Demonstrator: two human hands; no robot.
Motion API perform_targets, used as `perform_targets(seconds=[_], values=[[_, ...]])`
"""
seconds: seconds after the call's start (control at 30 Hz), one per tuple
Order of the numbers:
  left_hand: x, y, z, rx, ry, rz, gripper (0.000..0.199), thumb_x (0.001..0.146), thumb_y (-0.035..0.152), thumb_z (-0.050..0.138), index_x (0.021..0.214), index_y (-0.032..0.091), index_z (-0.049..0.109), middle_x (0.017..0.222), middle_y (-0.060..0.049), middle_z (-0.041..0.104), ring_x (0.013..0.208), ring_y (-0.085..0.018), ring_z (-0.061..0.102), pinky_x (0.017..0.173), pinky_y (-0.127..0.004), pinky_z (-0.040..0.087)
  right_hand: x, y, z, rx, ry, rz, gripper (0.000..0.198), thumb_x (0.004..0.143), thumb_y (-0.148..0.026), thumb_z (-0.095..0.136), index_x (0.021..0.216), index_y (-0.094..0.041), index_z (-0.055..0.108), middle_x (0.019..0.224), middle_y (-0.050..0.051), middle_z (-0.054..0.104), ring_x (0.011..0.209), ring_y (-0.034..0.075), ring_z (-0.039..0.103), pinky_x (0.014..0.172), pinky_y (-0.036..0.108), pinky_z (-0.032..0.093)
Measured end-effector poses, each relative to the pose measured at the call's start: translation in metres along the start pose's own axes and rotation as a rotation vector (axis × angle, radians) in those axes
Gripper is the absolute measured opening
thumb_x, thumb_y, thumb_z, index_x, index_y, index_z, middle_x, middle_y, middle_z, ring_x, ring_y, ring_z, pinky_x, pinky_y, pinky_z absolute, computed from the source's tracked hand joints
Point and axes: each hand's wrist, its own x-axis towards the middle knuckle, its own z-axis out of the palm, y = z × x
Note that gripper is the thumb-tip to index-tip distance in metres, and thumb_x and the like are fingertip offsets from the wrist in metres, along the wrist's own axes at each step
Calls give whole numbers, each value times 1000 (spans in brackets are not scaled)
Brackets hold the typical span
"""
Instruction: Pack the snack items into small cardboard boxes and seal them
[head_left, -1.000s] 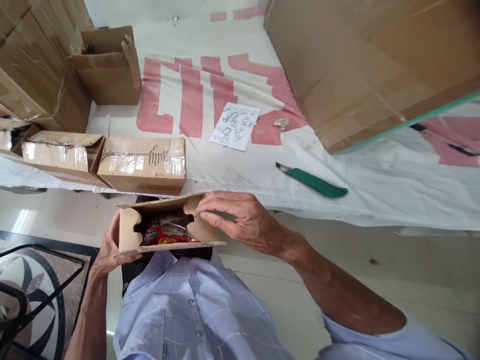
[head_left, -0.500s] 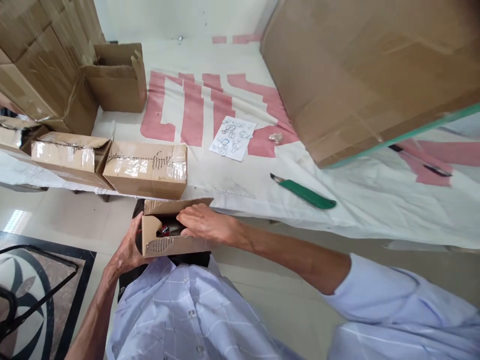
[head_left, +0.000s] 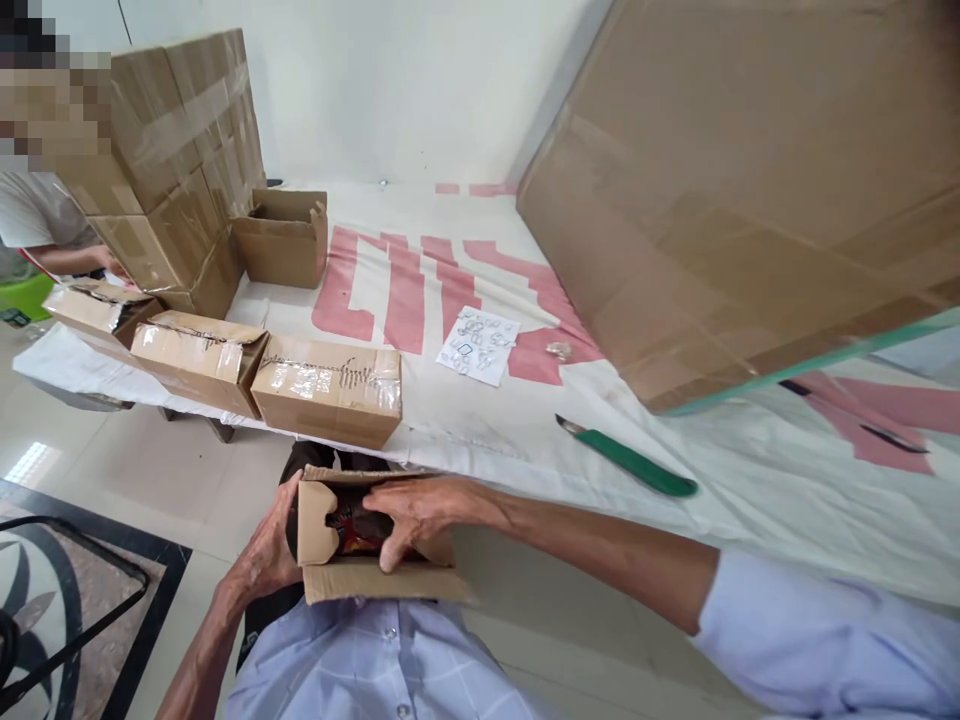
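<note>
A small cardboard box (head_left: 379,584) with its flaps raised rests on my lap, just below the table edge. My left hand (head_left: 268,548) grips its left end, the fingers partly hidden behind the cardboard. Over the opening lies my right hand (head_left: 427,508), with its thumb apart from its fingers and its fingertips at the dark contents. Inside the box, dark packaging with red print (head_left: 358,530) shows between the left end flap and my right hand. How many items are inside is hidden.
Several taped cartons (head_left: 326,390) line the table's front edge, near a taller stack (head_left: 187,150) and an open box (head_left: 277,250). A green-handled knife (head_left: 637,462) and paper sheet (head_left: 478,345) lie on the cloth. A large carton (head_left: 735,180) stands right. Another person's hand (head_left: 101,262) is far left.
My right hand has spread, its thumb now apart from the fingers. The box's near flap lies further outward and more of the contents shows. The view has tilted up.
</note>
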Motion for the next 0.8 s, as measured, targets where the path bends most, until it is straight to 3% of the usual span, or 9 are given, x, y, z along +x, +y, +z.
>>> perform_targets(seconds=[0.1,0.17,0.23,0.37,0.5,0.63,0.8], values=[[4,1,-1,20,-8,33,134,71,30,94,176,28,12,174,-21,34,163,-44,36,133,-68,32,-14,-11,8,-37,-140,58,18,101,-34,70,108,-17,73,105,9,73,97,26,69,89,37,56],[9,4,-1,20,-24,50,133,70,33,96,176,27,15,174,-21,35,162,-44,37,133,-67,34,-20,-17,21,-117,-87,135,18,104,-16,57,114,-15,72,116,15,72,110,29,66,103,45,52],[13,9,-1,22,-36,45,130,71,36,96,175,25,18,173,-22,37,161,-43,39,132,-65,37,-22,-20,37,-178,-93,184,24,101,-6,51,109,-17,71,114,16,71,108,29,65,108,50,50],[17,15,-3,18,-45,13,128,74,42,94,175,23,18,171,-23,39,160,-42,42,129,-61,43,-23,-17,62,-213,-6,229,30,101,-2,46,111,-20,69,116,14,70,114,30,64,116,55,45],[18,17,-9,44,-57,20,124,75,45,93,174,22,22,171,-24,41,158,-43,44,131,-64,39,-28,-15,65,-177,77,249,29,101,-5,50,115,-20,70,122,16,71,123,33,64,117,55,47],[21,11,-11,15,-58,12,127,74,43,95,175,23,20,172,-24,40,160,-43,41,130,-64,40,-34,-18,30,-107,181,214,26,100,-8,53,102,-22,75,116,14,76,111,30,71,103,48,57],[19,-2,-20,93,-82,16,135,65,30,96,176,23,19,175,-23,34,165,-44,33,135,-67,29,-54,-26,-63,285,369,109,31,108,-24,50,95,-21,77,111,8,80,102,22,75,91,36,61]])
